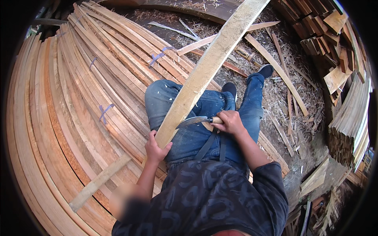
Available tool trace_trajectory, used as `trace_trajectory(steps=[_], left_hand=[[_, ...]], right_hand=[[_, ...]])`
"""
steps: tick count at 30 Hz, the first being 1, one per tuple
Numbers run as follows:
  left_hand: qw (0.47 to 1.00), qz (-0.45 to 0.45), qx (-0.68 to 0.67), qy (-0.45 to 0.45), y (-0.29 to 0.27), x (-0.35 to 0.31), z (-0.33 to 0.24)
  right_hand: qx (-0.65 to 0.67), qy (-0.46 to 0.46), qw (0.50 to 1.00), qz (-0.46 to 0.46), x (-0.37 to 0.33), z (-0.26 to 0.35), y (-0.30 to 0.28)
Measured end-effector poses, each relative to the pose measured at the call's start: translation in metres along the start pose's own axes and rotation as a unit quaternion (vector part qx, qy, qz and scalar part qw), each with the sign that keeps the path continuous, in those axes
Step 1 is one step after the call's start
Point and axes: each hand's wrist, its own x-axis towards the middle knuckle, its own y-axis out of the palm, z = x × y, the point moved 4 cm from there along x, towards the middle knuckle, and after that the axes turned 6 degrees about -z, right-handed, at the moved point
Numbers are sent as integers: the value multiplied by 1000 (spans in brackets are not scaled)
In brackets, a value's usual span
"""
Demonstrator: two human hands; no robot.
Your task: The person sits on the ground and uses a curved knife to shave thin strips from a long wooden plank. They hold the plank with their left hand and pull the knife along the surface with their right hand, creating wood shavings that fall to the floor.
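A long pale wooden plank (212, 63) slants across my lap, its near end low by my left thigh and its far end up at the top of the view. My left hand (156, 147) grips the plank near its lower end, fingers on one edge and thumb on the other. In my right hand (230, 122) is a curved knife (193, 121), held by its short wooden handle. The blade reaches left and its tip meets the plank's right edge, just above my left hand. My fingers wrap round the handle and hide part of it.
Beneath me and to the left lie long stacked boards (78, 98), some tied with purple strips (104, 113). A short batten (100, 182) lies across them. Wood shavings (289, 78) and loose strips (277, 70) cover the ground ahead. Bundled slats (346, 122) are piled at the right.
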Motion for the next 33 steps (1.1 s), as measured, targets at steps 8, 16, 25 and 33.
trace_trajectory(steps=[8, 16, 25, 33], left_hand=[[1000, 10, 11, -23, -2, 2, -5], [1000, 5, 5, -7, 0, 4, -3], [1000, -8, -5, 2, -2, 6, -9], [1000, -8, 14, -7, -1, 0, -4]], right_hand=[[42, 133, 987, -73, 11, -5, 1], [-67, 141, 984, -82, 24, -17, -11], [90, 251, 958, -105, 15, -7, 8], [365, 396, 843, 2, 6, 14, 26]])
